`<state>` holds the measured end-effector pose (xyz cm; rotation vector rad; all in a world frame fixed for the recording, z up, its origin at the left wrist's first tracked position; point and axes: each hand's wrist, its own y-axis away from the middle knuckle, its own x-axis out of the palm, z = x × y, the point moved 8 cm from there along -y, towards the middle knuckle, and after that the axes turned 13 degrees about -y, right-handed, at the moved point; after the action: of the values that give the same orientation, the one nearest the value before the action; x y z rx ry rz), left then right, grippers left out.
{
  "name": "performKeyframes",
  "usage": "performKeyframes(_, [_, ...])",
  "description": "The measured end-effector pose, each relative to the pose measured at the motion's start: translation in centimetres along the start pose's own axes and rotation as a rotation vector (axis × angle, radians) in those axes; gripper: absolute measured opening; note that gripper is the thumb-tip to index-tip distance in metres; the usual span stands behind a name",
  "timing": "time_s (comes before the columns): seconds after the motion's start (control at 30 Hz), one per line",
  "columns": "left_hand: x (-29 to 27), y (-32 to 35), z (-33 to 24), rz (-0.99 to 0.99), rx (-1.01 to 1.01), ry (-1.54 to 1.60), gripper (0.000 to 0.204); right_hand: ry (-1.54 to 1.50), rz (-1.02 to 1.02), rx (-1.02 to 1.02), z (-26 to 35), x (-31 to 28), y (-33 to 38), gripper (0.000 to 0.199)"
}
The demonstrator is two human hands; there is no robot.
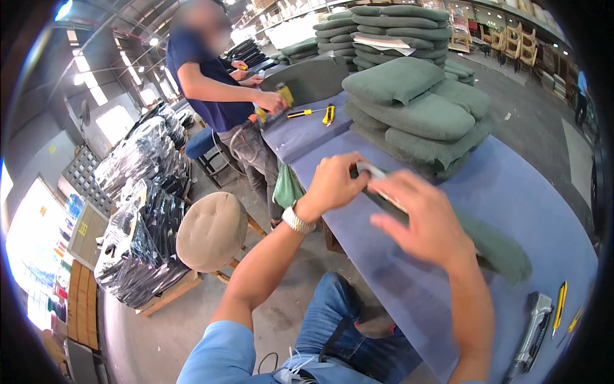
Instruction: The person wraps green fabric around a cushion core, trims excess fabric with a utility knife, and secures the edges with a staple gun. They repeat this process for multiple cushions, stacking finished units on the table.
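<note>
A green padded cushion [499,246] stands tilted on the blue-covered table [537,205] in front of me, partly hidden by my hands. My left hand [336,184] is closed on its far end, where a pale strip or edge [371,170] shows. Over the cushion's middle is my right hand [425,221], blurred by motion, with fingers stretched and thumb apart. Whether it touches the cushion I cannot tell. Just beyond both hands rises a stack of green cushions [416,109].
At the near right lie a staple gun [531,333] and a yellow cutter [560,307]. A yellow screwdriver [300,113] and another cutter [329,115] lie farther off. Across the table a co-worker [211,83] handles a dark green panel [307,80]. A beige round stool [211,230] stands left.
</note>
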<state>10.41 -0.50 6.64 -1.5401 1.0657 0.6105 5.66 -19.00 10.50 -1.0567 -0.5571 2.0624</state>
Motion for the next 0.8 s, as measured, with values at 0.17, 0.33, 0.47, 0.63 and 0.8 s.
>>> performKeyframes(0.17, [3.4, -5.8, 2.7, 0.285, -0.143, 0.239, 0.029, 0.377, 0.053, 0.134, -9.4, -0.1, -6.3, 0.044])
performKeyframes(0.33, [3.2, -7.8, 4.2, 0.284, -0.117, 0.288, 0.024, 0.307, 0.182, 0.425, -14.2, -1.6, -8.8, 0.046])
performKeyframes(0.47, [5.2, -6.0, 6.6, 0.377, -0.078, 0.312, 0.023, 0.55, 0.354, 0.301, -15.0, 2.0, -9.3, 0.035])
performKeyframes(0.63, [6.3, -3.1, 6.1, 0.485, -0.138, 0.452, 0.022, 0.617, 0.339, 0.237, -14.0, 4.0, -8.5, 0.023])
performKeyframes(0.8, [5.5, -1.0, 6.9, 0.387, -0.081, 0.426, 0.021, 0.59, 0.236, 0.222, -12.5, 5.8, -7.4, 0.022])
